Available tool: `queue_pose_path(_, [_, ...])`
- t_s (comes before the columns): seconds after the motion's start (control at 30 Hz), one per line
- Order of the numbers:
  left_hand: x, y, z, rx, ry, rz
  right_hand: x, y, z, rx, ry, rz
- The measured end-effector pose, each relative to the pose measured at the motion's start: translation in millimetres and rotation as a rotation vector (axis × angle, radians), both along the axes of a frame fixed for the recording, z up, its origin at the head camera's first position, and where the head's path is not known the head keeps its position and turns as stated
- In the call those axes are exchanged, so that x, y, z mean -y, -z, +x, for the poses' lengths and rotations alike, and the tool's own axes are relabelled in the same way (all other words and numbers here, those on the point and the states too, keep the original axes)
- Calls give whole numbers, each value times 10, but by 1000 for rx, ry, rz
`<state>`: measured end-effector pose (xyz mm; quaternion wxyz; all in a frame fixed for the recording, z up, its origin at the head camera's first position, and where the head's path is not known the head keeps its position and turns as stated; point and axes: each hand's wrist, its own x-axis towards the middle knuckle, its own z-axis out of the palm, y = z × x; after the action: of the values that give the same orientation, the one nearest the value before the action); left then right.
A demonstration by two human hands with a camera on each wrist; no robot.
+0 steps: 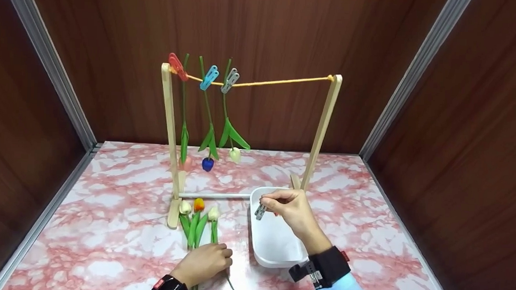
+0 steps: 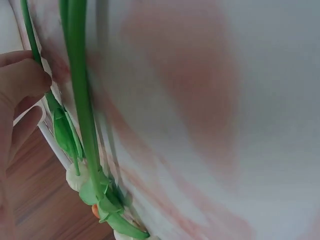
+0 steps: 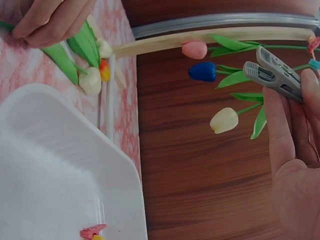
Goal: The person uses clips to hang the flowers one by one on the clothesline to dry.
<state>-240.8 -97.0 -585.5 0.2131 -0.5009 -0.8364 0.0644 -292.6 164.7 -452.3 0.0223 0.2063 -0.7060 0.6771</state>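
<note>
My right hand (image 1: 296, 215) pinches a grey clothespin (image 1: 260, 212) above the white plastic basin (image 1: 276, 242). In the right wrist view that clothespin (image 3: 275, 72) sits between thumb and fingers. Low on the table my left hand (image 1: 206, 262) holds the green stem (image 2: 31, 35) of an artificial white tulip (image 1: 214, 213) between its fingers. Beside it lie another white tulip (image 1: 185, 207) and an orange-yellow tulip (image 1: 199, 204). From the orange cord (image 1: 281, 82), a pink tulip (image 1: 185, 163), a blue tulip (image 1: 207, 164) and a white tulip (image 1: 235, 155) hang head down.
Red (image 1: 178, 66), light blue (image 1: 209, 78) and grey (image 1: 230, 80) clothespins grip the hanging stems. The wooden frame's left post (image 1: 169, 129) and right post (image 1: 323, 130) carry the cord. A red clothespin (image 3: 93, 230) and something yellow lie in the basin. Wood-grain panels enclose the table.
</note>
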Motion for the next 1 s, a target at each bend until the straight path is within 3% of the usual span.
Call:
queue_pose_path(0.23, [-2,-8,3,51,14,63,-3,-34,2,20,25,8])
queue_pose_path(0.4, [-23,-74,3,83,47,213,-14,-49,8,34,27,-10])
queue_pose_path(0.53, [-39,-184,-14,147,62,442,-35,-80,7,20,38,-21])
queue_pose_path(0.67, [-79,-338,-45,273,98,752,-61,-123,-3,24,45,-31])
queue_pose_path(0.77, [-129,-491,-79,329,95,969,-94,-167,-18,32,55,-63])
queue_pose_path(0.87, [-179,-678,-123,386,33,1172,-138,-226,-34,28,76,-104])
queue_pose_path(1.0, [-217,-962,-185,517,-79,1404,-181,-301,-51,14,93,-127])
